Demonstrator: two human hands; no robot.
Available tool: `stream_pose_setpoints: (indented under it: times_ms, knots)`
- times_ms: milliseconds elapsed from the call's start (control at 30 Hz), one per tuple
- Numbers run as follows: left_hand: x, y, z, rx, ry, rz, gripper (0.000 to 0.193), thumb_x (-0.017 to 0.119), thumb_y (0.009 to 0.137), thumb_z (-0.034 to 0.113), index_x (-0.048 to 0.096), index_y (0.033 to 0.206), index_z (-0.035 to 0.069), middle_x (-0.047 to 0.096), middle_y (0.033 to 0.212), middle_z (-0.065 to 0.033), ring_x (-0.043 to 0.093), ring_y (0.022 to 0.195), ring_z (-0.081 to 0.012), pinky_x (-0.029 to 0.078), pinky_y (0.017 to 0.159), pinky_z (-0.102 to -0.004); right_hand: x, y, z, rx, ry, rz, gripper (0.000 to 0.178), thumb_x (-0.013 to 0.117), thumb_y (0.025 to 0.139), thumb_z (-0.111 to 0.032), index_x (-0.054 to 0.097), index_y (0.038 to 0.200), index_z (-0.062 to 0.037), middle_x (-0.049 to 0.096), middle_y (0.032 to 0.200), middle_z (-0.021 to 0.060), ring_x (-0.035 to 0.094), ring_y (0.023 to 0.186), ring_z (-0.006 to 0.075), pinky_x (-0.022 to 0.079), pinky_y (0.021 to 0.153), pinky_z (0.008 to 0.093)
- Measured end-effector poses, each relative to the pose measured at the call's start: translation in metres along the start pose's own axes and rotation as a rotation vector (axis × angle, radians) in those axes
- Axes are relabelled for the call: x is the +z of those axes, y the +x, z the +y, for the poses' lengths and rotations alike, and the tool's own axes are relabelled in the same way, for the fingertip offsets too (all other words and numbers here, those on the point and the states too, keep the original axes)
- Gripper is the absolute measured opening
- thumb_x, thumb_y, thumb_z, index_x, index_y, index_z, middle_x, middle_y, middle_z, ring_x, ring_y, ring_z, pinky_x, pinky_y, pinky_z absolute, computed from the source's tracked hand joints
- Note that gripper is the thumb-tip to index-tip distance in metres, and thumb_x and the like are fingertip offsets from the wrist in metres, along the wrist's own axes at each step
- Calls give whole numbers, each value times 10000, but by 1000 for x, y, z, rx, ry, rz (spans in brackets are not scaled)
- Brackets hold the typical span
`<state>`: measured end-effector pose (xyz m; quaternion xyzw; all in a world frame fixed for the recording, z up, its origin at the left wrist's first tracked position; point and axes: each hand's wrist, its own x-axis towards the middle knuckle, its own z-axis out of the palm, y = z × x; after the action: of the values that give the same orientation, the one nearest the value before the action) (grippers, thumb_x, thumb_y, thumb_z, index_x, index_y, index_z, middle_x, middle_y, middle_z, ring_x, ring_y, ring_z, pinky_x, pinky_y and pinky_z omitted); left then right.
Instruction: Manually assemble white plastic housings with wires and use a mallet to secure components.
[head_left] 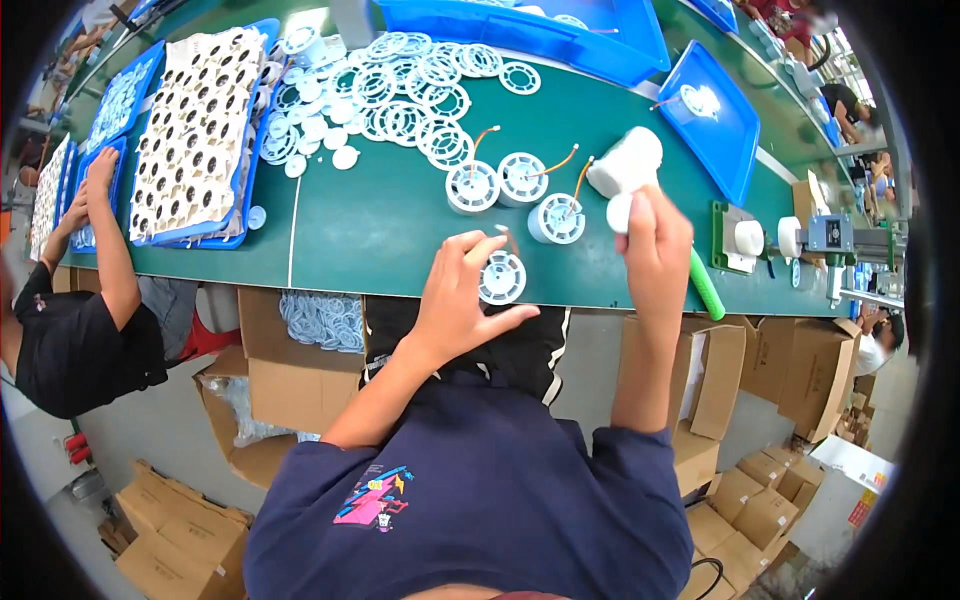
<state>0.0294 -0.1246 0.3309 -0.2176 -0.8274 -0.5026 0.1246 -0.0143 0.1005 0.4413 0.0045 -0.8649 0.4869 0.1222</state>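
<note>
My left hand (455,295) is curved round a light blue slotted round motor-like part (502,278) near the table's front edge. Its fingers lie at the upper left and its thumb stretches below. A short wire sticks up from that part. My right hand (657,240) is closed on a small white round piece (619,213), partly covered by the fingers. Just beyond lies a larger white, rounded block (627,160). A green handle (706,285) shows beside my right wrist; the hand hides whether it joins the block. Three similar wired parts (522,179) stand between and beyond my hands.
Many light blue slotted rings (400,85) are heaped at the back. To the left are stacked trays of white pieces (195,130) and a co-worker's arms (112,230). A blue bin (560,40), a blue tray (735,150) and a bench fixture (830,235) stand back and right.
</note>
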Motion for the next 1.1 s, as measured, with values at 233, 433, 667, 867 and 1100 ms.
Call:
stream_pose_setpoints:
  times_ms: [233,433,667,867,1100]
  knots:
    - [-7,6,-8,159,-114,-116,552,878,778,125,633,1272,92,589,1408,-197,640,1204,-396,544,987,-459,0,-52,79,87,-157,7,138,657,1015,-95,682,968,32,589,862,94,533,624,164,439,578,343]
    - [-8,5,-2,140,-29,-101,705,900,730,64,613,1373,22,635,1385,-187,645,1229,-357,553,1000,-429,9,-68,83,-45,-237,115,188,740,919,-8,683,1098,-5,646,1133,137,651,714,205,541,674,359]
    - [-13,6,5,-10,-91,-156,762,910,733,76,567,1412,29,649,1339,-170,645,1201,-348,532,1012,-416,10,-79,83,61,-214,90,191,739,904,22,682,1085,2,671,1178,158,705,964,276,584,751,376]
    - [-16,14,10,-109,-164,-235,762,897,751,94,552,1428,54,642,1354,-147,603,1264,-327,481,1080,-423,35,-85,41,-416,-55,92,365,831,790,25,679,1118,-24,706,1209,157,671,1024,348,548,867,430]
    - [-19,19,0,-112,-121,-290,784,777,704,-29,539,1447,45,595,1403,-162,534,1319,-383,454,1105,-441,69,-87,24,-485,-124,-83,353,851,755,-31,729,1084,-66,665,1260,156,605,1087,348,540,839,423]
